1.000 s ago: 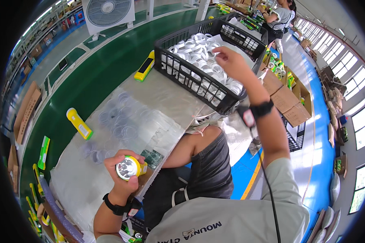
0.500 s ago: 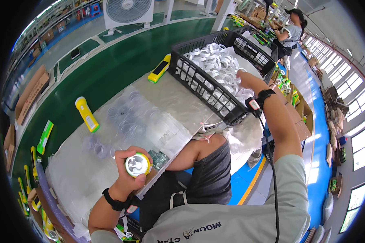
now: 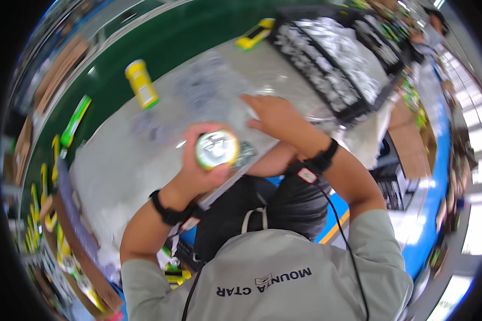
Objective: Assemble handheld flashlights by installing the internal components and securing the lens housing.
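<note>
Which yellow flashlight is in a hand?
The flashlight gripped by the left hand, round front toward the camera. The yellow one beside the black crate and the yellow-bodied one farther left lie untouched.

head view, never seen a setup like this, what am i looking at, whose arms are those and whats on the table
There is no robot here: these are a person's own bare hands. The camera is worn on their head and looks down, so their forearms come in from below. Its wide fisheye lens makes straight edges bend.

The left hand grips a flashlight with its round, silvery face turned up. The right hand is beside it, over the table; blur hides whether it holds anything.

A pale sheet covers part of the green table. See-through pieces lie on it, too blurred to make out clearly. A yellow item lies farther off, and a black crate at the upper right holds heaped white parts.
</note>
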The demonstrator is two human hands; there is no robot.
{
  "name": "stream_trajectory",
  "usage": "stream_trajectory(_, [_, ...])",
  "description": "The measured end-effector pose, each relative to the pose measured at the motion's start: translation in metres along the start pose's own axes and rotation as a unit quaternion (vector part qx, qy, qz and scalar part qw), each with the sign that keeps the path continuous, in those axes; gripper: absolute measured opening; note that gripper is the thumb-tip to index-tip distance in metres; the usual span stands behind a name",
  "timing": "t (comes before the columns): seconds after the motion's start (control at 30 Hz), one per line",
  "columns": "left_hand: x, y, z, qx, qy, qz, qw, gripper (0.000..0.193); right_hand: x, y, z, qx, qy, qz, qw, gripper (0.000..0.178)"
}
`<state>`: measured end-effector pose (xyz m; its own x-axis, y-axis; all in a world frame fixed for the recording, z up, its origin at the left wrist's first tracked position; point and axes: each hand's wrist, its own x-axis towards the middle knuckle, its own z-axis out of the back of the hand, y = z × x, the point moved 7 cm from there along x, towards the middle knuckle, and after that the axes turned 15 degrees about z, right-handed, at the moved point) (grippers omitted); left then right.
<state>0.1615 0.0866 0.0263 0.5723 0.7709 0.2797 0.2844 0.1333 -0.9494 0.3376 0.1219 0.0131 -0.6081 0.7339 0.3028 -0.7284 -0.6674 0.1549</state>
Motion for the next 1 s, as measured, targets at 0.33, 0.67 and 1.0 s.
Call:
stream_trajectory(0.33, [0.0, -0.014, -0.002, 0.019, 0.016, -0.009, 1.0, 0.064, -0.004, 0.006, 0.002, 0.005, 0.018, -0.011, 1.0, 0.072])
stream_trajectory(0.67, [0.003, -0.016, -0.007, 0.019, 0.032, -0.037, 0.999, 0.076, 0.012, 0.034, 0.087, 0.26, -0.061, -0.043, 0.963, 0.086])
stream_trajectory(1.0, [0.004, -0.016, -0.013, -0.031, 0.031, -0.076, 0.996, 0.098, 0.045, 0.124, 0.11, 0.224, 0.048, 0.171, 0.958, 0.096])
